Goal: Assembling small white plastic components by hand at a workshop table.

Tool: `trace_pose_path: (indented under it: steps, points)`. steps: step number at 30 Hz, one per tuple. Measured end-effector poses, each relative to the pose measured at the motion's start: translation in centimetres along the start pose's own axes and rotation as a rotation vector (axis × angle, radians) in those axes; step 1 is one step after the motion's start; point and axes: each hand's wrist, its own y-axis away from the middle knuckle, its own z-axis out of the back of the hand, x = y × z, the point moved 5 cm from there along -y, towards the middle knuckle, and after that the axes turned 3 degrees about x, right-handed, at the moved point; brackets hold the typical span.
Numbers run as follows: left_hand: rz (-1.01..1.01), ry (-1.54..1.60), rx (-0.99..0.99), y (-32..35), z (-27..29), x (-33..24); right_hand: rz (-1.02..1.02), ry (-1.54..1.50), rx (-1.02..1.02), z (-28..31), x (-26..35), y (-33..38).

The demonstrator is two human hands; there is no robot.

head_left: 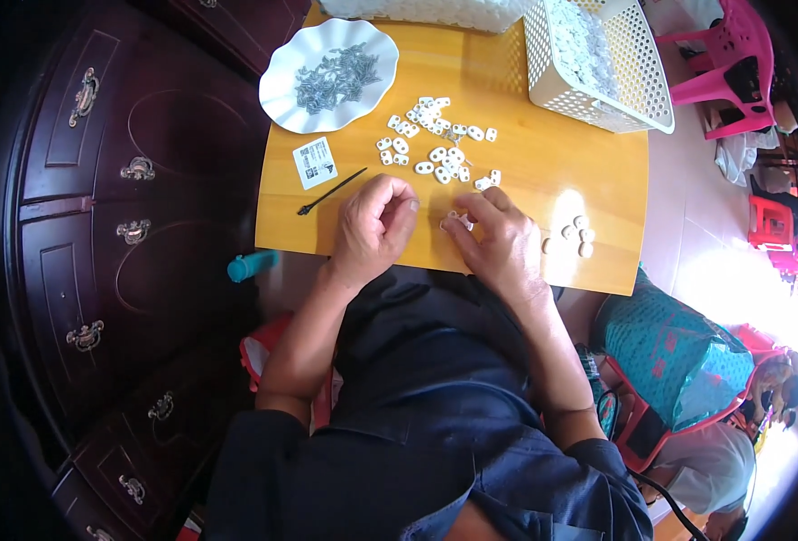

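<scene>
right hand (504,242) grip pinched on small white clip (457,219) | left hand (373,225) curled closed, contents unclear, just left of clip | loose clips (435,144) farther up tabletop (543,171)

Left hand (373,225) curled into a loose fist, fingers folded under, thumb toward the right hand (500,242). Right hand just beside it, palm down, fingertips (457,225) pinched together. Forearms bare, angled inward.

You have one label on your table: a small white square card (314,162) with black print and a dark square code, lying flat at ten o'clock from your left hand (373,227), just below the white scalloped plate (283,68).
</scene>
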Motion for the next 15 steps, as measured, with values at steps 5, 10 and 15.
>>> trace_pose_path:
  steps: [5,10,15]
  points:
    - [0.017,0.012,0.008,0.0,-0.2,0.0,-0.01,0.013,0.0,-0.2,-0.6,-0.1]
    - [0.004,-0.005,0.007,-0.1,-0.2,-0.1,-0.006,0.016,-0.002,-0.2,-0.9,-0.2]
    - [0.038,-0.012,0.032,-0.1,-0.4,0.0,-0.002,0.012,-0.009,-0.2,-1.2,-0.4]
